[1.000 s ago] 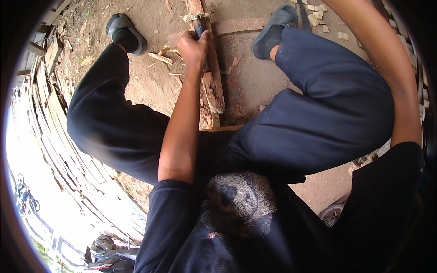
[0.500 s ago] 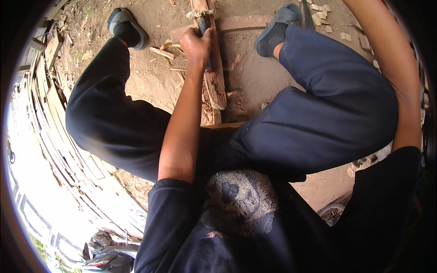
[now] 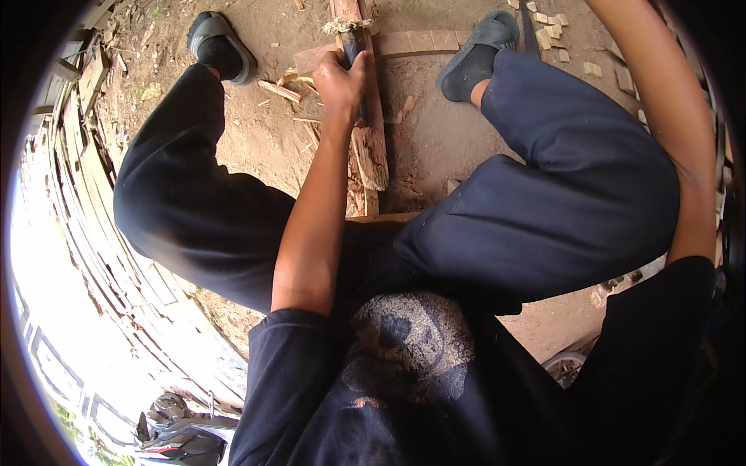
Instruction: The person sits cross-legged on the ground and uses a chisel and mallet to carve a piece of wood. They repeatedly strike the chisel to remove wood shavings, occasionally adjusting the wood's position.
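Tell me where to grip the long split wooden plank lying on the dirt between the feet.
Probably the near, splintered end of the long split wooden plank, from the right side. The left hand already closes on a dark tool handle against its middle, and the far end looks frayed. The right hand is out of view.

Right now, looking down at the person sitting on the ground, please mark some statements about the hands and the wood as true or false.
1. The left hand grips a dark tool handle against the wooden plank. True.
2. The right hand is also on the plank. False: the right arm reaches up, and its hand is out of view.
3. Both feet are bare. False: each wears a sandal.
4. Small wood blocks lie on the dirt near the right foot. True.
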Demonstrator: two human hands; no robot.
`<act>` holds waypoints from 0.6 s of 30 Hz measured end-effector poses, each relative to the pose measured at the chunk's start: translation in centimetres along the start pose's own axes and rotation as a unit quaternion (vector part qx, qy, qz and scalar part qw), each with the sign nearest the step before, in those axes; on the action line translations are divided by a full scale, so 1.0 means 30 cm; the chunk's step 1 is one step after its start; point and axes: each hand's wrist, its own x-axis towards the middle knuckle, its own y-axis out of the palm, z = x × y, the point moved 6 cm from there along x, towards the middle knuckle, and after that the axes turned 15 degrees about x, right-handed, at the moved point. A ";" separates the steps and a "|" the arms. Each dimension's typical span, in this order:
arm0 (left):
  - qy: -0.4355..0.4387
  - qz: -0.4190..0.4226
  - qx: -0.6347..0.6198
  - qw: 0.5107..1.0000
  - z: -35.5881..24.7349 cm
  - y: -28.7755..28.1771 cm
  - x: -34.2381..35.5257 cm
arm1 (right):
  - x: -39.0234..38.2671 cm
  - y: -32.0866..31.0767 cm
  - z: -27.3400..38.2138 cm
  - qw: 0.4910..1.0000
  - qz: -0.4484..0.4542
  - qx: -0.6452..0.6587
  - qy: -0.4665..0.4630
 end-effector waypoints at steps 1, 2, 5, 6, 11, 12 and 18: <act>-0.001 0.001 -0.005 1.000 -0.003 0.003 0.003 | -0.016 -0.027 0.028 0.999 -0.025 0.008 -0.019; -0.002 0.001 -0.008 1.000 -0.006 0.000 0.002 | -0.030 -0.049 0.057 0.998 -0.053 0.011 -0.042; 0.018 -0.041 -0.039 0.998 -0.010 -0.005 -0.008 | -0.039 -0.056 0.095 0.986 -0.133 -0.020 -0.096; 0.011 -0.036 -0.033 0.999 -0.006 0.001 -0.007 | -0.035 -0.035 0.088 0.983 -0.145 -0.050 -0.098; -0.028 0.004 0.002 1.000 0.013 -0.008 -0.010 | 0.050 0.102 -0.037 0.991 -0.011 -0.131 -0.015; -0.021 -0.004 -0.004 1.000 0.006 -0.010 -0.005 | 0.052 0.097 -0.050 0.995 0.009 -0.104 -0.001; -0.006 -0.019 0.005 1.000 0.008 0.002 -0.012 | 0.002 -0.013 -0.007 1.000 -0.014 0.027 -0.010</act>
